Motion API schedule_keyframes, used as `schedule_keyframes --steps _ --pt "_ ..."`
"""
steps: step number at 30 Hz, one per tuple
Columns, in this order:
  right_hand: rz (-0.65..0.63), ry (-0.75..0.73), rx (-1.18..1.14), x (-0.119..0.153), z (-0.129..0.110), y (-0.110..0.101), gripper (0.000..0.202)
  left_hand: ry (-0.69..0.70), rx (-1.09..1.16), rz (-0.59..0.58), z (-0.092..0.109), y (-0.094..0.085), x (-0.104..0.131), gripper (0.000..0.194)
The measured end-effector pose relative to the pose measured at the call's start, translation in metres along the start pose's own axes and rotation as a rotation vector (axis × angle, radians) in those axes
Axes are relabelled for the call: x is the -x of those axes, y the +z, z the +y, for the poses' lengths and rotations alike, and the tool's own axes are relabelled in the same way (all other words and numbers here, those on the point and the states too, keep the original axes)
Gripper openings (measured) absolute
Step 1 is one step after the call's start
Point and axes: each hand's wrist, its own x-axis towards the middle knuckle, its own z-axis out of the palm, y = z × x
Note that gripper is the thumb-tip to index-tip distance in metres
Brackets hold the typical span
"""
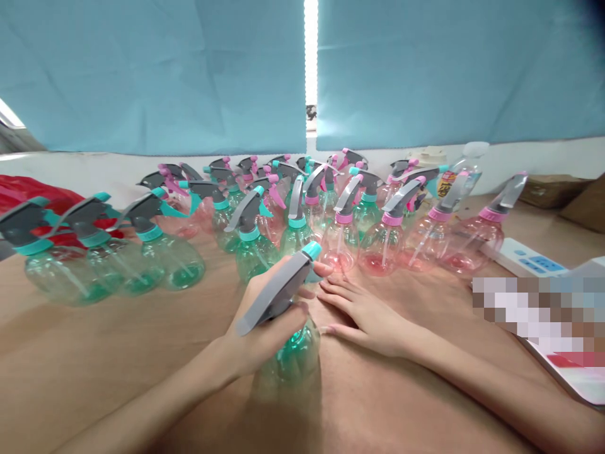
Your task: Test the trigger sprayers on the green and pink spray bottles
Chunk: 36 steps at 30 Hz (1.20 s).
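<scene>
My left hand (271, 315) is closed around the neck of a green spray bottle (297, 356) with a grey and teal trigger head. The bottle is at the front middle of the table, its nozzle pointing up and away from me. My right hand (366, 312) lies flat on the table just right of that bottle, fingers stretched toward it and holding nothing. Beyond both hands stand several more spray bottles, such as a clear green one (255, 255) and a pink one (385, 246).
Three green bottles (174, 261) stand at the left, with red plastic (28, 189) behind them. At the right are a white device with blue buttons (534, 258) and a blurred-out flat item (558, 340). A capped clear bottle (472, 161) and a cardboard box (583, 202) stand farther back.
</scene>
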Motion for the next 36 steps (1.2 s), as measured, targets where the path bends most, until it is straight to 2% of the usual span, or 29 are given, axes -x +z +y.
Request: schedule_keyframes --steps 5,15,24,32,36 --pt "0.02 0.01 -0.026 -0.001 0.0 0.001 0.056 -0.026 -0.038 0.036 0.002 0.002 0.003 0.037" --pt "0.036 -0.014 -0.005 -0.001 0.004 0.005 0.06 -0.032 -0.084 0.082 -0.001 0.0 0.003 0.021" --pt "0.029 -0.018 0.009 -0.002 0.003 0.003 0.059 0.06 -0.035 0.039 0.001 0.001 0.003 0.029" --pt "0.031 -0.036 -0.021 -0.002 0.003 0.002 0.055 0.165 0.018 0.006 -0.013 0.0 0.001 0.038" --pt "0.034 -0.037 0.01 -0.002 0.001 0.0 0.054 0.108 0.015 -0.002 -0.01 0.0 0.001 0.035"
